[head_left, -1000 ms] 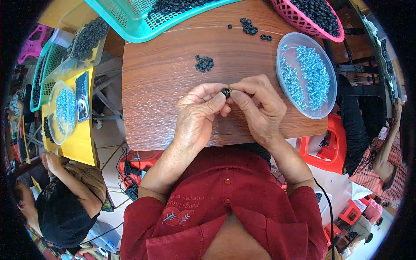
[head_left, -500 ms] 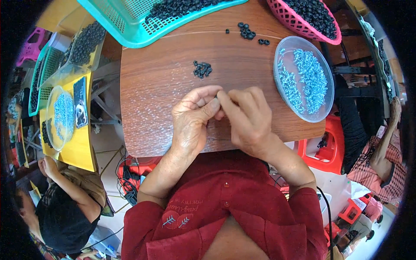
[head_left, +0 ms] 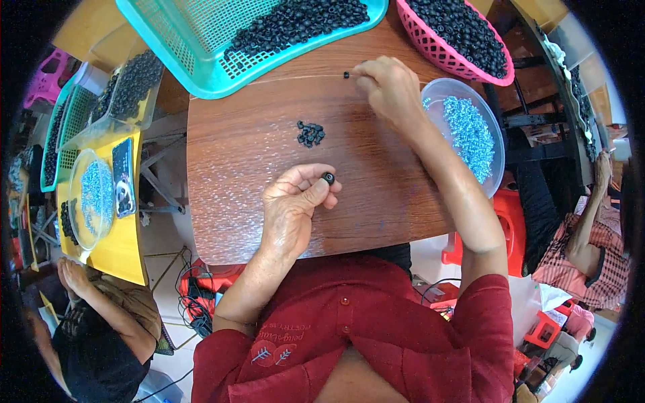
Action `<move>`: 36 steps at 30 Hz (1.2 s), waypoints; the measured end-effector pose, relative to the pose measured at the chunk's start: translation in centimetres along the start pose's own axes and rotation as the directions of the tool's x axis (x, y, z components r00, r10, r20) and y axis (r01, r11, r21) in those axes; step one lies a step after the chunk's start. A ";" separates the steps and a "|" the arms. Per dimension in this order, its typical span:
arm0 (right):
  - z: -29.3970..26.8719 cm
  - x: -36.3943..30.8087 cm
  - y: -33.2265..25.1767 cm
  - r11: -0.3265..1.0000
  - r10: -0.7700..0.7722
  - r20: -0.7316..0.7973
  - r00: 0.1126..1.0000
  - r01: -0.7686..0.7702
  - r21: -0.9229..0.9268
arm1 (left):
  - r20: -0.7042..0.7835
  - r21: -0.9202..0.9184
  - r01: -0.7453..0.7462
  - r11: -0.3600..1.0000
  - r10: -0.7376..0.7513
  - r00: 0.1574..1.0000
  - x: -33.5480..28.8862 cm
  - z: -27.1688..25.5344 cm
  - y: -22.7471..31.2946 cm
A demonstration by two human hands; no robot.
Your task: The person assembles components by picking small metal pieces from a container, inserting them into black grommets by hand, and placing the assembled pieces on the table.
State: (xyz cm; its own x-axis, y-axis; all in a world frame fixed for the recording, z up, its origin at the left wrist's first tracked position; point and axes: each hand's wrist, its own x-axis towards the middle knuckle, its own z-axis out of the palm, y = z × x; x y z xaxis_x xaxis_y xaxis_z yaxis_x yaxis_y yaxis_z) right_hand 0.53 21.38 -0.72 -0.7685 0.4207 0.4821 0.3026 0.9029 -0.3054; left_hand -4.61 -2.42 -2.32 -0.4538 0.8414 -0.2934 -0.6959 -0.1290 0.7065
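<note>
Left hand, near black pile: grip held black bead; steady pinch suited. Right hand, beyond pile: grip indeterminable.

A red-shirted person pinches a black bead in the left hand at a wooden table, the right hand extended near a pink basket and a clear dish of blue beads.

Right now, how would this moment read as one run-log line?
left hand: pinching round black bead | right hand: beside lone black piece | table: small black pile | nearby: clear tray, blue beads
</note>
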 end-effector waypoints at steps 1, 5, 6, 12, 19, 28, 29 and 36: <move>0.9 0.8 0.5 1.000 -0.002 -0.001 1.000 0.002 0.003 | 0.007 0.000 -0.009 1.000 0.009 1.000 0.0 0.0 0.1; 3.4 2.7 0.7 0.951 -0.111 0.123 0.986 0.141 -0.276 | -0.014 0.000 -0.002 1.000 0.002 1.000 -0.1 -0.6 0.4; 3.7 2.9 0.6 0.925 -0.161 0.168 0.973 0.208 -0.318 | -0.019 -0.004 0.000 1.000 0.000 1.000 0.0 -0.6 0.5; 4.5 2.4 -0.2 0.905 -0.247 0.140 0.959 0.280 -0.321 | -0.005 -0.007 0.003 1.000 -0.003 1.000 -0.1 -0.9 0.4; -1.6 -1.9 -5.4 0.940 0.016 0.204 0.979 -0.084 0.330 | -0.020 -0.044 -0.030 0.999 0.029 0.999 -0.3 -0.9 0.8; -4.9 -8.3 -8.9 0.765 0.100 0.289 0.952 -0.259 0.589 | -0.048 -0.001 -0.105 0.994 0.105 0.993 -0.3 1.4 -0.5; -4.9 -8.4 -9.0 0.785 0.053 0.238 0.970 -0.188 0.591 | -0.048 0.004 -0.104 0.995 0.104 0.993 -0.3 1.6 -0.7; -4.2 -10.2 -9.5 0.886 -0.034 -0.010 0.999 0.035 0.462 | -0.104 -0.012 -0.151 0.988 0.149 0.983 -0.5 2.8 -1.7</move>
State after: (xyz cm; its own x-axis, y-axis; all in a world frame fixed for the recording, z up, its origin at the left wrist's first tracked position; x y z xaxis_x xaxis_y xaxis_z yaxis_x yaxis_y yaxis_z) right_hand 7.84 8.90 0.67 -0.7725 0.3907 0.5005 -0.0190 0.7737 -0.6333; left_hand -1.64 -1.19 -1.59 -0.6080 0.7536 -0.2498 -0.6256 -0.2610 0.7352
